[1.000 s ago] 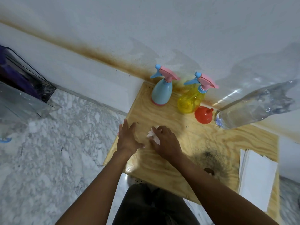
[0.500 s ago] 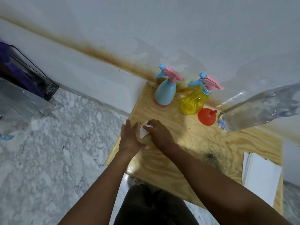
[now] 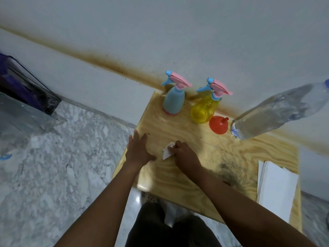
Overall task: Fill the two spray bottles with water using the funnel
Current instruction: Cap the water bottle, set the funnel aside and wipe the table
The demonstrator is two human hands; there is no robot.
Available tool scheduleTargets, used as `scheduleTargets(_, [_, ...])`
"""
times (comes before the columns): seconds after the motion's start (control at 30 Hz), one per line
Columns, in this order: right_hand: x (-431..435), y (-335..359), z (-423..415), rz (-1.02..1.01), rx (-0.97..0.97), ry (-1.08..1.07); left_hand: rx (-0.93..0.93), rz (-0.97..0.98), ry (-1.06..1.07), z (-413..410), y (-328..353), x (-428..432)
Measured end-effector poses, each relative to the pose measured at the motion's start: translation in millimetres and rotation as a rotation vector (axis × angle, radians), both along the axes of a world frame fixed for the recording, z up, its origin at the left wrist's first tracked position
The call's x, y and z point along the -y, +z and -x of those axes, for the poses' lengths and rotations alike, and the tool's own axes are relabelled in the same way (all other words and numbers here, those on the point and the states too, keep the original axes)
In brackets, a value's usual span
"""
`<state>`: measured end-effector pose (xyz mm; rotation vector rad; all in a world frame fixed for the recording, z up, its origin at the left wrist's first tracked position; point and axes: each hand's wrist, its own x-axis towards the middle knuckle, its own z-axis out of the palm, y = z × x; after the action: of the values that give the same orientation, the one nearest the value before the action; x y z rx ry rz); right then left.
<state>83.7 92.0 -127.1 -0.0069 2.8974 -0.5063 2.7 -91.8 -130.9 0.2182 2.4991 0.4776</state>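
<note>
A blue spray bottle (image 3: pixel 173 100) and a yellow spray bottle (image 3: pixel 203 110), both with pink trigger heads on, stand at the back of the wooden table (image 3: pixel 178 175) by the wall. An orange funnel (image 3: pixel 218 125) lies mouth-down just right of the yellow one. A large clear water bottle (image 3: pixel 277 114) stands at the right. My right hand (image 3: pixel 185 156) is shut on a small white tissue (image 3: pixel 167 152), pressed on the tabletop. My left hand (image 3: pixel 138 150) lies flat and open on the table's left edge.
A stack of white paper napkins (image 3: pixel 276 189) lies on the table's right front. Marble floor (image 3: pixel 62 166) spreads to the left, with a clear plastic container (image 3: pixel 19 113) and a dark bag at far left. The stained white wall backs the table.
My right hand with the tissue slid left across the tabletop toward my left hand, then back a little to the right. My left hand stayed flat at the table edge.
</note>
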Motion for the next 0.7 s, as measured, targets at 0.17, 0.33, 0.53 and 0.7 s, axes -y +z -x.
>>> scheduleTargets(0.17, [-28.6,20.5,-18.5,0.234,0.102,-0.146,0.011,-0.003,-0.036,-0.2,18.5,-8.2])
scheduleTargets(0.33, [-66.9,69.0,-57.9,0.383,-0.100,-0.399,-0.075,-0.282,-0.029,-23.1,58.0,-54.8])
scheduleTargets(0.53, [-127.8,107.8,-134.2,0.423,-0.272,-0.584,-0.126,-0.436,-0.197,-78.9,99.1,-142.0])
scheduleTargets(0.7, [-173.2,120.6,-210.1,0.457,-0.338,-0.735,-0.061,-0.478,-0.310,-140.2,107.3,-209.5])
